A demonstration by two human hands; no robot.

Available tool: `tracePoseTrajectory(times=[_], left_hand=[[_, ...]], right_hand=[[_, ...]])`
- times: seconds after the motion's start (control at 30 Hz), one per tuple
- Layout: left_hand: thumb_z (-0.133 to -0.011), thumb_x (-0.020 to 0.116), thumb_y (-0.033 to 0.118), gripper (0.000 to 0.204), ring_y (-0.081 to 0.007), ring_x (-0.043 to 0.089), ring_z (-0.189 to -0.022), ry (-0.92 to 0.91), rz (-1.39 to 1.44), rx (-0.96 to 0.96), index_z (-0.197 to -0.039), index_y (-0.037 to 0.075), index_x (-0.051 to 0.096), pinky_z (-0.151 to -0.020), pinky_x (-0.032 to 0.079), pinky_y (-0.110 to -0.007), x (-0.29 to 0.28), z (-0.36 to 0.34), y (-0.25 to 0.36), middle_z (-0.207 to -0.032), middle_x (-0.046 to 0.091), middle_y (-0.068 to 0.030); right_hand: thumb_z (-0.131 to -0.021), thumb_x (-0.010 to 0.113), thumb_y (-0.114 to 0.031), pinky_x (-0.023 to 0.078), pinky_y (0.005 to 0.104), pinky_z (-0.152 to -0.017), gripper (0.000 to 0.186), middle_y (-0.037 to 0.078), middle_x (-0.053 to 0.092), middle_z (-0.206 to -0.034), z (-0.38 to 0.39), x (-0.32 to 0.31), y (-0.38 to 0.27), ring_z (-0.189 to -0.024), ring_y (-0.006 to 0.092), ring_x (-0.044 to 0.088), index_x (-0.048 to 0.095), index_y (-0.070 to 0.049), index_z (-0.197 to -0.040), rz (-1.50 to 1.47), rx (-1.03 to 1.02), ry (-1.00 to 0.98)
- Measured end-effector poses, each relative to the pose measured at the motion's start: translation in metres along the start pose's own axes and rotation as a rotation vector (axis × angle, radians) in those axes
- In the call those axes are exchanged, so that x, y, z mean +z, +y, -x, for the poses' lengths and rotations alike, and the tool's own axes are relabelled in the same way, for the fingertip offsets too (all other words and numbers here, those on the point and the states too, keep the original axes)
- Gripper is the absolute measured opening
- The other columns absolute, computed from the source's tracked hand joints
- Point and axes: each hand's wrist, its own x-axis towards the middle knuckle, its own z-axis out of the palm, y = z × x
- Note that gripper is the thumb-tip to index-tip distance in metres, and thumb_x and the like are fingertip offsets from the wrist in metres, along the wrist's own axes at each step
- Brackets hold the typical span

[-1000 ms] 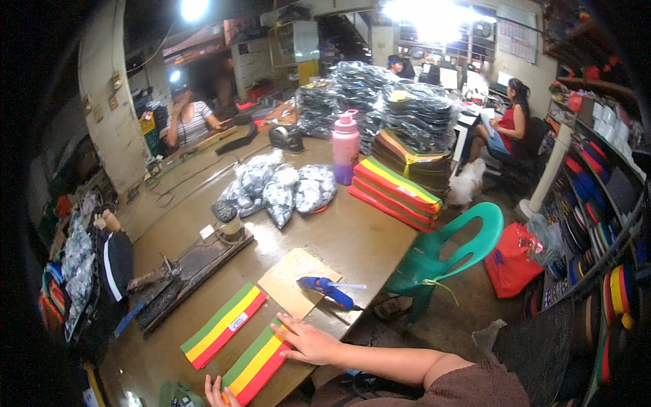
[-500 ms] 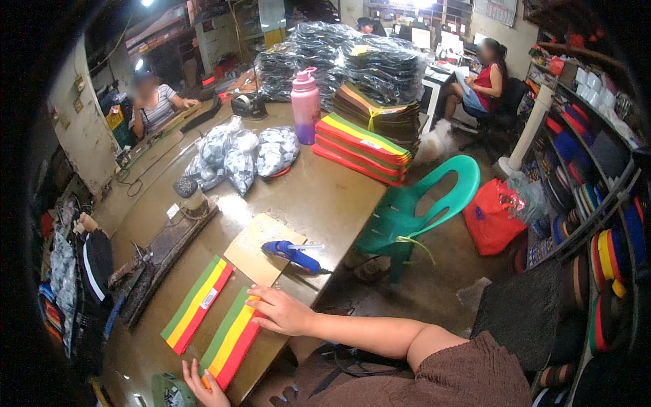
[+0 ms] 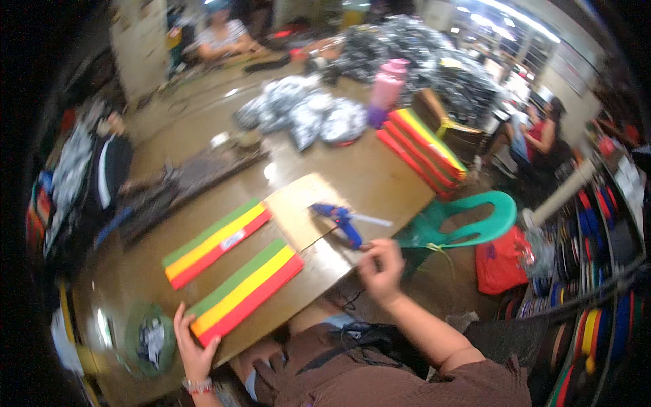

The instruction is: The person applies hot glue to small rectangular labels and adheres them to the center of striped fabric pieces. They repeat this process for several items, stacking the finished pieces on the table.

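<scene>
My left hand (image 3: 195, 342) rests at the near end of a green, yellow and red striped strip (image 3: 247, 288), thumb and fingers apart. A similar strip (image 3: 217, 241) with a white label lies beyond it. My right hand (image 3: 378, 264) has curled fingers by the handle end of a blue glue gun (image 3: 339, 218); blur hides whatever they pinch. The gun, with a clear stick in it, lies on a tan board (image 3: 285, 207) on the worktable (image 3: 359, 169).
Striped stacks (image 3: 420, 152), a pink bottle (image 3: 386, 88), small bags (image 3: 295, 115) and wrapped bundles (image 3: 434, 61) occupy the table's far part. A green chair (image 3: 488, 227), red bag (image 3: 498, 268) and shelves of rolls (image 3: 590, 319) are rightward. Two people (image 3: 224, 44) (image 3: 542, 136) sit farther back.
My right hand has left the nearer strip and moved right to beside the glue gun. My left hand stays at the strip's end. The view has shifted and blurred.
</scene>
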Motion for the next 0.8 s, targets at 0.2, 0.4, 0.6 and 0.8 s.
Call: tracePoseTrajectory(times=[0.2, 0.4, 0.6, 0.8], left_hand=[[-0.066, 0.084, 0.024, 0.053, -0.0382, 0.043, -0.129, 0.003, 0.015, -0.011, -0.105, 0.003, 0.055, -0.106, 0.037, -0.046, -0.003, 0.002, -0.002, -0.144, 0.04, -0.0202], [-0.066, 0.084, 0.025, 0.052, -0.0357, 0.043, -0.132, 0.005, 0.016, -0.031, -0.105, 0.005, 0.056, -0.107, 0.037, -0.044, -0.006, 0.001, 0.003, -0.147, 0.04, -0.016], [-0.071, 0.081, 0.024, 0.049, -0.0359, 0.043, -0.132, 0.031, 0.038, -0.036, -0.108, 0.004, 0.057, -0.108, 0.036, -0.044, -0.006, -0.001, 0.002, -0.145, 0.043, -0.0168], [-0.081, 0.071, 0.013, 0.038, -0.0348, 0.049, -0.126, 0.136, 0.086, -0.029, -0.115, 0.004, 0.057, -0.104, 0.04, -0.042, -0.01, 0.002, -0.005, -0.137, 0.049, -0.0177]], right_hand=[[-0.069, 0.086, -0.031, 0.041, 0.0366, -0.089, 0.073, 0.012, 0.057, -0.107, -0.03, 0.011, 0.021, -0.101, 0.0275, 0.053, 0.048, -0.005, -0.125, 0.253, 0.238, -0.032], [-0.087, 0.068, -0.037, 0.05, 0.0483, -0.072, 0.04, 0.023, 0.068, -0.091, -0.102, 0.046, 0.011, -0.086, 0.0428, 0.064, 0.06, -0.008, -0.113, 0.311, 0.271, -0.471], [-0.084, 0.065, -0.052, 0.053, 0.0494, -0.074, 0.049, 0.022, 0.069, -0.089, -0.178, 0.037, -0.019, -0.086, 0.0393, 0.067, 0.067, -0.004, -0.097, 1.01, 0.016, -0.953], [-0.083, 0.068, -0.045, 0.049, 0.0499, -0.072, 0.042, 0.022, 0.067, -0.082, -0.162, 0.051, -0.057, -0.083, 0.0387, 0.065, 0.067, -0.003, -0.089, 0.871, 0.068, -0.914]])
